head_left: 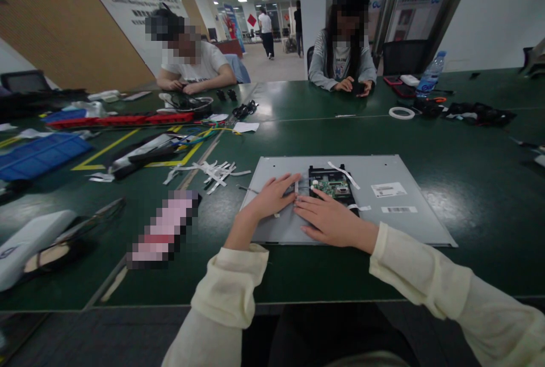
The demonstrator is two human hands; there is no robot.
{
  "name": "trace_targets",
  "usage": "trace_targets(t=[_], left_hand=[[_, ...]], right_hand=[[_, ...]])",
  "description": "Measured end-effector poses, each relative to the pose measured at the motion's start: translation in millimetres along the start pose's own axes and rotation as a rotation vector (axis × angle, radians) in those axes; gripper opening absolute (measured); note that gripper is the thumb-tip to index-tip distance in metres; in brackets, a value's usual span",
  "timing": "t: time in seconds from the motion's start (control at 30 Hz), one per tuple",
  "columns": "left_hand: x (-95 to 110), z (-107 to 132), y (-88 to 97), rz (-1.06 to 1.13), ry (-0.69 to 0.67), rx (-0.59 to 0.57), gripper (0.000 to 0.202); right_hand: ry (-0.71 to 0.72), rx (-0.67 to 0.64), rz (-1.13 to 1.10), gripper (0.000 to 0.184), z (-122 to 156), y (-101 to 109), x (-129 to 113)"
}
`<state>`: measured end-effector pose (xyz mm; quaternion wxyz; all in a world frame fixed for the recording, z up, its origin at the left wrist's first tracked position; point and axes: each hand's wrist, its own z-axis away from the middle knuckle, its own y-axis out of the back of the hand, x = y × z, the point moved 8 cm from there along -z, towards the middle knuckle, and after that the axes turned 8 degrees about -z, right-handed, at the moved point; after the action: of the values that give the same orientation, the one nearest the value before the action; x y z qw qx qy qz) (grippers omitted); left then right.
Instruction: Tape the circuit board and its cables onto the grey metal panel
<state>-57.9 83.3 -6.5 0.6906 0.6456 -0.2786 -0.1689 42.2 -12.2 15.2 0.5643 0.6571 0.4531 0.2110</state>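
A grey metal display panel [404, 219] lies flat on the green table in front of me. On its back sits a green circuit board [330, 187] in a black frame. My left hand [275, 195] rests on the panel left of the board, its fingers stretched out beside a short white tape strip [297, 185]. My right hand [327, 220] lies flat just below, its fingertips close to the left fingers and the strip. Thin cables run beneath the hands, partly hidden. Another white tape strip [344, 175] crosses the top of the black frame.
Several loose white strips [217, 172] lie left of the panel, near a blurred pink phone-like object [166, 228]. A blue tray [42, 154] and a white device [36, 245] are farther left. Behind stand a tape roll [401, 113] and a water bottle [431, 75]. Two people sit opposite.
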Motion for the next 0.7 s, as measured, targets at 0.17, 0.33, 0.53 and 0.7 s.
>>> trace_targets(t=[0.17,0.33,0.53,0.7], left_hand=[[2,0,0.3,0.001,-0.014,0.027,0.057],[3,-1,19.2,0.104,0.002,0.203,0.050],[-16,8,53.1,0.107,0.173,0.571,0.038],[-20,19,66.5,0.042,0.240,0.739,0.028]], right_hand=[[0.003,0.028,-0.028,0.041,3,3,-5],[0.098,-0.030,-0.128,0.045,10,5,-23],[0.090,-0.099,-0.159,0.046,14,-1,-26],[0.045,-0.066,-0.146,0.046,12,-3,-17]])
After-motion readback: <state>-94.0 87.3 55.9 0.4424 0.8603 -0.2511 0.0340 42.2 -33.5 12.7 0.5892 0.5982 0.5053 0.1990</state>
